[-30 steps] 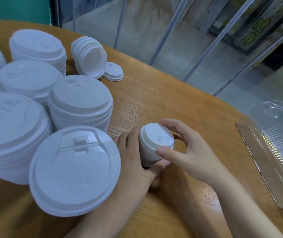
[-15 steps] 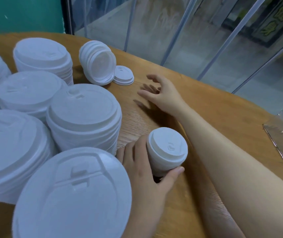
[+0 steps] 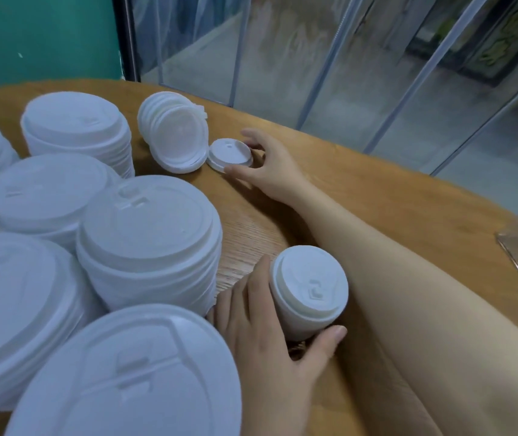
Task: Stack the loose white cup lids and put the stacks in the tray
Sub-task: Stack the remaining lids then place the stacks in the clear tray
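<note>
Left hand (image 3: pixel 264 347): fingers are wrapping the small lid stack (image 3: pixel 309 292) standing on the counter (image 3: pixel 408 196).
Right hand (image 3: pixel 270 165): fingers are pinching the loose lid (image 3: pixel 229 154) at its edges.

No legible text, brand or number in frame. Small lid stack (image 3: pixel 309 291), lower centre: embossed angular mark on top lid, not readable as a character. Sign behind glass (image 3: pixel 503 36), upper right: yellow-green shapes, blurred, unreadable.
</note>
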Action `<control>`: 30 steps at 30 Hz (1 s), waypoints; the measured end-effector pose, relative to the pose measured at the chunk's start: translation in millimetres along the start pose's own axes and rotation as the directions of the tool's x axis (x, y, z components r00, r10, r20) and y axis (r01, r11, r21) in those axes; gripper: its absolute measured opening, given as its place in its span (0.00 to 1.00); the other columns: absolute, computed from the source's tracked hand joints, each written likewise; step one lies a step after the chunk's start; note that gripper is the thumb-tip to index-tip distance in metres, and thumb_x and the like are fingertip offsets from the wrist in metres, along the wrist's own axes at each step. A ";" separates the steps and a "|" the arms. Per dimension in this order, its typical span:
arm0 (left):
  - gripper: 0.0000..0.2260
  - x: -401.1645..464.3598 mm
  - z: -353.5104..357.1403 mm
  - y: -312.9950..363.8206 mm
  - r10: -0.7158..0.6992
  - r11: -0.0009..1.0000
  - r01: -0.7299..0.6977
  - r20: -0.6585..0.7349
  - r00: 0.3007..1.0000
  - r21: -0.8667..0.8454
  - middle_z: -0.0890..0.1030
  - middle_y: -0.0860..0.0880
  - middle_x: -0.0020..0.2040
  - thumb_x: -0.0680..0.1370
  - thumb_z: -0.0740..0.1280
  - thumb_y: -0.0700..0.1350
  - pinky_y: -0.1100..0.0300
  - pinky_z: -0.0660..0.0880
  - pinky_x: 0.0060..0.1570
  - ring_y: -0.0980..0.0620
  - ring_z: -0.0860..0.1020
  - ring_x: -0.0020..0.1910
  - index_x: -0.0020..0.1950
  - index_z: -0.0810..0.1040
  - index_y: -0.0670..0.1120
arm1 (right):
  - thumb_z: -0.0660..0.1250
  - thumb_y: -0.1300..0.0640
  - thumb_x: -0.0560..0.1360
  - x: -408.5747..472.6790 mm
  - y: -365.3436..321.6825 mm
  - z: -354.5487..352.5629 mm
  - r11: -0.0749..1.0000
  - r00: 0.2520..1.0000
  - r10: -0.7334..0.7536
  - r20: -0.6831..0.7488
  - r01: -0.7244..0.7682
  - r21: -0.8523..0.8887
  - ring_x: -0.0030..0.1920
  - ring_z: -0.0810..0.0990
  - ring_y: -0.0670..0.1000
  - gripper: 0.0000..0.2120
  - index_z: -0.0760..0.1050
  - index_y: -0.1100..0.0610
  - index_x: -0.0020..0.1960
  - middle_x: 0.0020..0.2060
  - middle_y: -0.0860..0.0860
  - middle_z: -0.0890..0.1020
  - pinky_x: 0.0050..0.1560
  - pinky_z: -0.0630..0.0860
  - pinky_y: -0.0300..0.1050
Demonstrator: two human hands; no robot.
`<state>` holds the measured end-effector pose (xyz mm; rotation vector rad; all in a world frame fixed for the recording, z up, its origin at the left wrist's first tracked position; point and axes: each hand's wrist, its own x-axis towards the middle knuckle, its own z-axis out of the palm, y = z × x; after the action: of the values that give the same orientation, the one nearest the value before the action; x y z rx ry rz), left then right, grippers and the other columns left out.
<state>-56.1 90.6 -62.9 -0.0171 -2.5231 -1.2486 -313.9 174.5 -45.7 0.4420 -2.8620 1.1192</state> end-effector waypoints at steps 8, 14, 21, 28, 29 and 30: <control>0.38 -2.9 -0.2 2.4 -0.013 1.000 0.013 -0.015 1.000 -0.003 0.80 0.53 0.58 0.67 0.66 0.71 0.59 0.62 0.57 0.50 0.74 0.57 0.70 0.75 0.48 | 0.78 0.47 0.72 -109.3 -4.8 -73.1 0.939 0.965 0.118 -0.235 -0.031 0.344 0.56 0.84 0.46 0.29 0.77 0.55 0.69 0.56 0.51 0.85 0.55 0.79 0.38; 0.39 -4.3 -2.6 5.6 -0.062 0.998 0.061 0.033 0.998 0.030 0.80 0.52 0.60 0.66 0.70 0.69 0.56 0.62 0.60 0.47 0.75 0.59 0.70 0.74 0.48 | 0.76 0.46 0.71 -205.1 -38.4 -103.3 0.949 0.991 -0.040 -0.129 0.078 0.305 0.59 0.83 0.52 0.28 0.77 0.55 0.68 0.57 0.52 0.85 0.59 0.78 0.45; 0.38 -4.6 -7.6 9.1 -0.100 0.994 0.102 0.071 0.992 -0.031 0.79 0.52 0.60 0.66 0.70 0.68 0.59 0.60 0.58 0.48 0.75 0.59 0.71 0.73 0.51 | 0.78 0.46 0.70 -228.7 -37.4 -95.4 0.980 0.985 -0.139 -0.100 0.152 0.132 0.60 0.83 0.52 0.30 0.78 0.54 0.68 0.57 0.47 0.84 0.59 0.77 0.43; 0.37 -3.6 -7.9 9.5 -0.094 0.994 0.097 0.060 0.994 -0.040 0.79 0.53 0.59 0.65 0.66 0.68 0.65 0.56 0.54 0.54 0.70 0.58 0.70 0.73 0.51 | 0.78 0.45 0.71 -230.6 -35.9 -83.5 0.975 0.974 -0.220 -0.054 0.217 -0.049 0.61 0.81 0.53 0.31 0.77 0.56 0.69 0.58 0.47 0.82 0.56 0.77 0.46; 0.37 -3.6 -8.5 8.6 -0.096 0.994 0.099 0.070 0.993 -0.040 0.78 0.53 0.59 0.64 0.68 0.66 0.66 0.55 0.55 0.54 0.69 0.58 0.70 0.72 0.51 | 0.78 0.46 0.71 -230.8 -35.4 -82.0 0.973 0.973 -0.225 -0.042 0.222 -0.062 0.61 0.81 0.52 0.30 0.77 0.56 0.69 0.59 0.47 0.82 0.57 0.77 0.45; 0.38 -3.5 -8.6 8.0 -0.098 0.994 0.101 0.078 0.992 -0.037 0.78 0.53 0.60 0.63 0.71 0.63 0.67 0.54 0.55 0.54 0.69 0.59 0.70 0.72 0.51 | 0.78 0.46 0.71 -230.9 -34.8 -81.1 0.972 0.973 -0.227 -0.034 0.224 -0.071 0.62 0.80 0.52 0.30 0.78 0.56 0.69 0.60 0.47 0.81 0.57 0.77 0.45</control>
<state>-49.2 89.3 -52.9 0.0534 -2.5916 -1.3624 -88.5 261.9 5.7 0.7100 -2.7183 0.9788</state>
